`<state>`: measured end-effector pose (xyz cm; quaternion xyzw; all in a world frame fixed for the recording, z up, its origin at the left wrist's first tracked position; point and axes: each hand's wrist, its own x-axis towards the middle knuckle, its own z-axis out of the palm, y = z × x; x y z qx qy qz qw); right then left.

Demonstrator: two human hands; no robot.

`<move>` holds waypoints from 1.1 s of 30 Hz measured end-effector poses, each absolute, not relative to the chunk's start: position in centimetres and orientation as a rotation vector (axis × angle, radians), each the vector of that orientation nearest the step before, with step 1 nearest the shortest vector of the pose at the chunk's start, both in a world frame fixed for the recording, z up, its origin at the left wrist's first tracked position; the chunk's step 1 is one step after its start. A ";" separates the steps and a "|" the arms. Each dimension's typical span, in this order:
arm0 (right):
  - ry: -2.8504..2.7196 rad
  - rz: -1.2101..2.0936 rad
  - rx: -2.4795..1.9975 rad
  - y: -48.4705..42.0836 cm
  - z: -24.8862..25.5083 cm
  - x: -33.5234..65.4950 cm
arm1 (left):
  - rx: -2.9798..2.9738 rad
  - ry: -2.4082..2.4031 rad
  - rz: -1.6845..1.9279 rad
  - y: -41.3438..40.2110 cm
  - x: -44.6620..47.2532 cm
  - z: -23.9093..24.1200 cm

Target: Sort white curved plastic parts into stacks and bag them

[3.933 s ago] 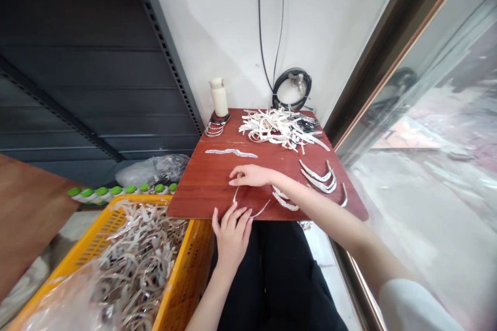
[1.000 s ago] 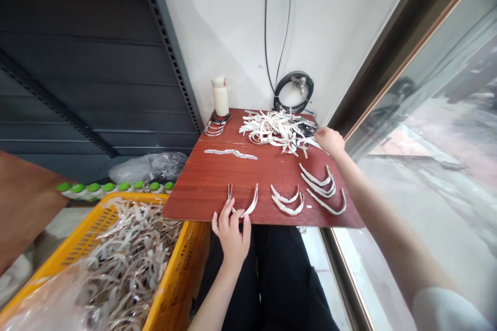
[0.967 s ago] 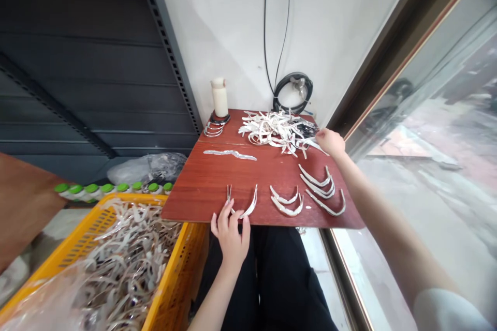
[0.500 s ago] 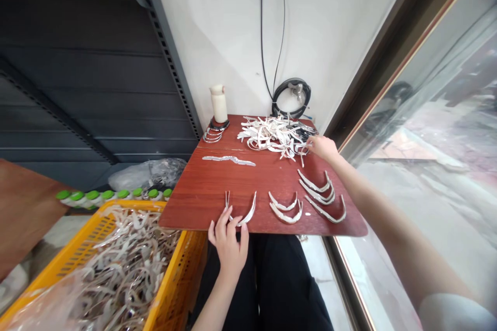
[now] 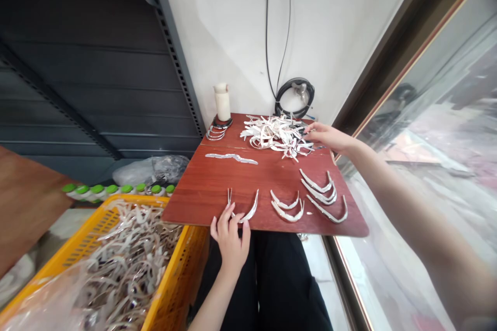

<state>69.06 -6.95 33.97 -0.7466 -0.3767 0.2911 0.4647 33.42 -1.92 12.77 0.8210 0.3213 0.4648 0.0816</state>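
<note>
A small red-brown table stands before me. My left hand lies at its near edge, fingers spread, fingertips touching a curved white strip. My right hand reaches to the far right of the table, fingers stretched into a heap of white strips; whether it holds one I cannot make out. Two curved pieces lie near the front middle. Several more curved pieces lie at the front right.
A wavy long strip lies left of centre. A white bottle and metal rings stand at the back left, a coiled cable behind. A yellow crate of strips sits lower left, green-capped bottles beside it. Glass runs along the right.
My right hand left the strip at the near edge and went to the far heap, then shifted a little further into it. My left hand stayed on the strip.
</note>
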 end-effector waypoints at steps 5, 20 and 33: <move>-1.190 0.995 -1.551 -4.2 32.9 59.9 | 2.434 0.966 1.347 -2.3 33.2 13.1; -2.057 0.624 -1.859 -0.8 24.9 50.4 | 2.406 0.993 1.268 -2.5 32.8 13.4; -1.989 0.594 -1.864 -2.3 24.8 49.0 | 2.495 1.035 1.304 -2.3 33.1 12.5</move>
